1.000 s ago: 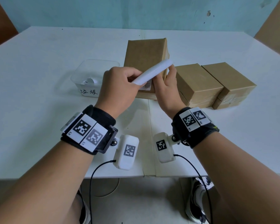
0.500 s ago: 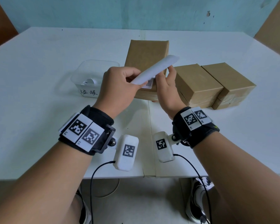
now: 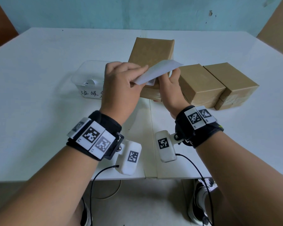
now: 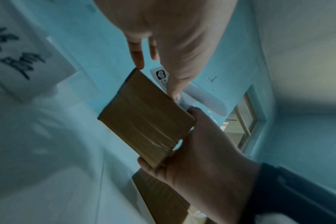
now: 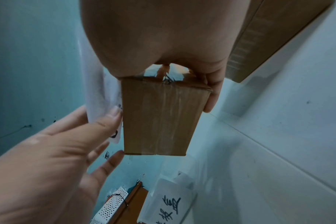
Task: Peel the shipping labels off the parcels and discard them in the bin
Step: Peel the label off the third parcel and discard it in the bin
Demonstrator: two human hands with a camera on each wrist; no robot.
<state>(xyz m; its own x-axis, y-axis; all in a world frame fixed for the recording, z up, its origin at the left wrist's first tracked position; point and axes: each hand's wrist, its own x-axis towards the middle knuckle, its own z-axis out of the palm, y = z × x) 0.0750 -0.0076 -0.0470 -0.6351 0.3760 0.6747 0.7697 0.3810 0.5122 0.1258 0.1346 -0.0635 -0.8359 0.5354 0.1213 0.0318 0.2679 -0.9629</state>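
Left hand [image 3: 119, 85] pinches the near end of a white paper shipping label [image 3: 157, 72], fingers curled on it. The label is lifted mostly clear of the tall brown cardboard parcel [image 3: 151, 53] at table centre; whether its near corner is stuck, cannot tell. Right hand [image 3: 170, 88] grips that parcel's near right edge, fingers wrapped round it.

Risks, as judged: a stuck corner could tear the label if pulled sideways; adhesive could cling to the fingers at the drop; a loose right grip would let the parcel drag.

Count: three brown parcels, the other two [image 3: 201, 84] [image 3: 230, 84] side by side on the right. One clear plastic bin [image 3: 82, 77], far left, paper already inside. One label in hand.
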